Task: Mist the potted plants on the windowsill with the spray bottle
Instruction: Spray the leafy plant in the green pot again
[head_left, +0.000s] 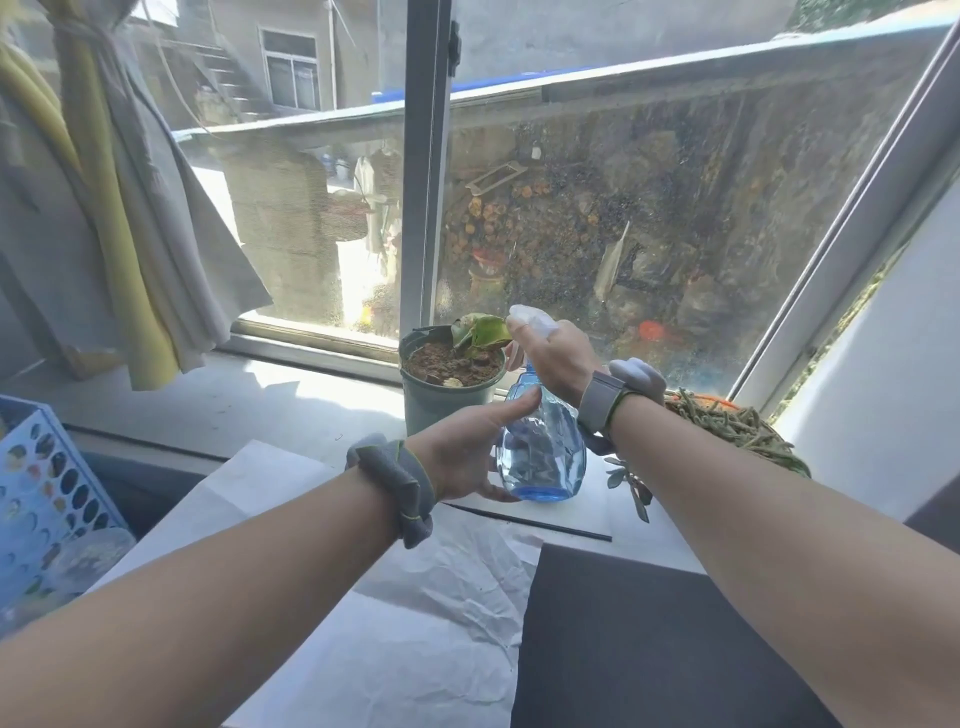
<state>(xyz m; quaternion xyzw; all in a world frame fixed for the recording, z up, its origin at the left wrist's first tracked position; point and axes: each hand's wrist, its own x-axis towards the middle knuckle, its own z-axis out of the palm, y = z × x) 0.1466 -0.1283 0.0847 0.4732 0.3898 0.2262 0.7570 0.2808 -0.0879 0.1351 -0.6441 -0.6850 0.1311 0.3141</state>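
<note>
A clear blue spray bottle with a white trigger head stands on the white windowsill. My right hand is wrapped around the trigger head at the top. My left hand cups the bottle's body from the left, thumb on its shoulder. Just behind the bottle is a dark green pot of brown soil with a small, partly yellowed leafy plant. A second plant with thin trailing green stems lies to the right, partly hidden by my right forearm.
The window glass and its white centre post rise close behind the pots. A curtain hangs at the left. A blue perforated basket sits at the lower left. Crumpled white paper and a dark sheet cover the near surface.
</note>
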